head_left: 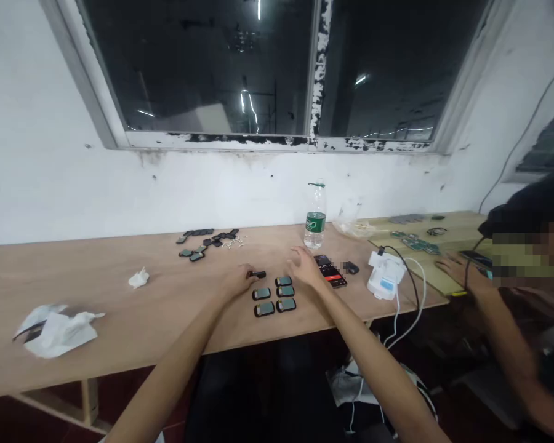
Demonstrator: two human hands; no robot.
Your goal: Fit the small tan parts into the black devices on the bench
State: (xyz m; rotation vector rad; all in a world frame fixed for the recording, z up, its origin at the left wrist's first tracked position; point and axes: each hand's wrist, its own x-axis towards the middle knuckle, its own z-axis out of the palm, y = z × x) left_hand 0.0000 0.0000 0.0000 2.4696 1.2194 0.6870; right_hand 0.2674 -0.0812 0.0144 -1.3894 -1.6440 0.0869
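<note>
My left hand [237, 281] is closed, its fingertips gripping the end of a small black case [258, 274] just above the table. My right hand [304, 269] hovers or rests beside the phone, fingers apart with nothing visible in them. Between and below both hands lie several small rounded black cases [264, 308] with grey-green flat parts inside, set out in two columns. A phone [330, 271] with a lit screen lies just right of my right hand. Farther back, loose black cases [220, 238] sit in a heap, some with grey-green parts showing.
A water bottle [314, 221] stands near the wall beside a clear plastic bag [351, 226]. White power adapter [386, 275] and cables lie at right. Crumpled tissues [62, 332] are at left. A co-worker's hand [461, 271] is near green circuit boards [415, 242] on the adjoining table.
</note>
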